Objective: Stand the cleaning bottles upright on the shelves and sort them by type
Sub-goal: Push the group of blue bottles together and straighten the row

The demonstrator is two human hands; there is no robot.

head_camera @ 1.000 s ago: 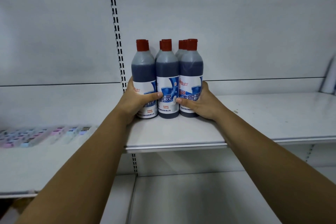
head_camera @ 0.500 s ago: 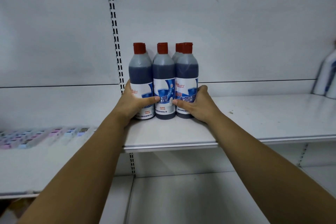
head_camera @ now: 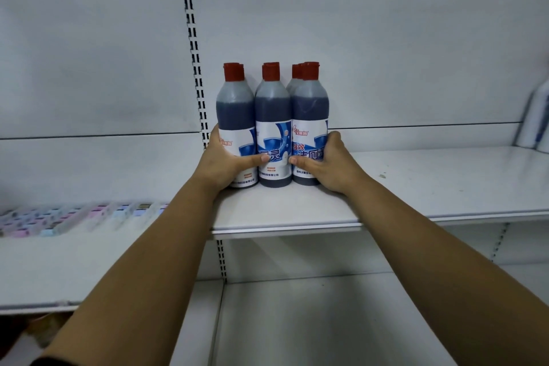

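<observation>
bottles (head_camera: 272, 128): dark blue liquid, red caps, white-blue labels | shelf (head_camera: 416, 187): white | upright strip (head_camera: 194, 47): black slots

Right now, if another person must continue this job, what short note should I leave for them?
Left hand: pressed against the left side of the red-capped bottles.
Right hand: pressed against their right side.
Bottles: upright, tightly packed on the shelf, three in front, more behind.
Done: this type is grouped and standing.
Left: release them; check the white bottles at the far right, blurred here.
</observation>
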